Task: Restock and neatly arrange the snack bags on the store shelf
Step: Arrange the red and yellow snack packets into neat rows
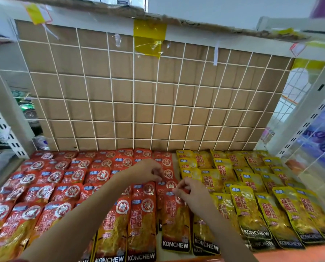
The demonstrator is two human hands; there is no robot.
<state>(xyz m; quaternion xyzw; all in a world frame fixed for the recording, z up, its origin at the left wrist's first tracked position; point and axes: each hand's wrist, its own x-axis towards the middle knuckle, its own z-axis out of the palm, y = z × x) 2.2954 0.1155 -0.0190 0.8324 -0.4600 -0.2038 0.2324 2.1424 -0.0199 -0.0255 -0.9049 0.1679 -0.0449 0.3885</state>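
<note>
The shelf (16,165) carried two blocks of flat, overlapping packets. Red snack bags (63,186) filled the side from 9 o'clock to the middle, and yellow snack bags (252,186) filled the side toward 3 o'clock. The front bags read KONCHEW.

Both forearms came in from 6 o'clock and met where the two colours joined. The right hand (192,194) pinched the top edge of a red KONCHEW bag (174,224). That bag lay at the right edge of the red block, just beside the yellow ones. The left hand (150,171) sat at 11 o'clock from the right one, over the rear packets of the same red column. Its fingers were curled, but I could not tell whether they gripped a packet.

Toward 12 o'clock a white wire grid (139,101) stood in front of brown cardboard (101,63). A strip of yellow tape (148,38) was stuck over their top edge.
</note>
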